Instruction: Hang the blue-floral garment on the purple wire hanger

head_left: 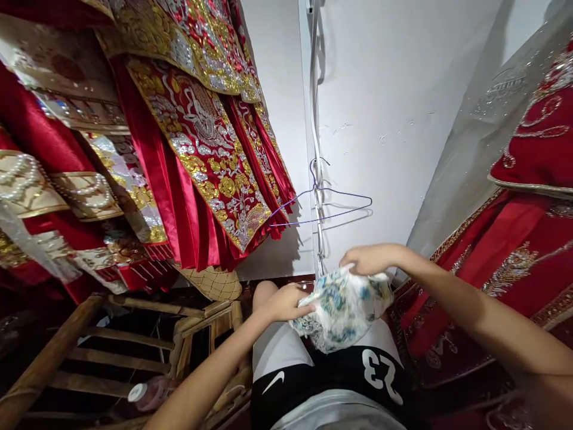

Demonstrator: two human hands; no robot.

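Observation:
My left hand [285,303] and my right hand [367,260] both grip a bunched white cloth with a blue and green flower print [344,309]. The cloth hangs in front of my legs, over my white and black shorts [331,373] that bear the number 23. My left hand pinches its left edge. My right hand closes over its top. An empty purple wire hanger [323,203] hangs on the white wall just above my hands.
Red garments with gold and silver embroidery [197,143] hang at the left, and more red embroidered cloth [519,239] fills the right. A wooden bamboo chair [134,340] stands at lower left with a plastic bottle [150,392] lying by it.

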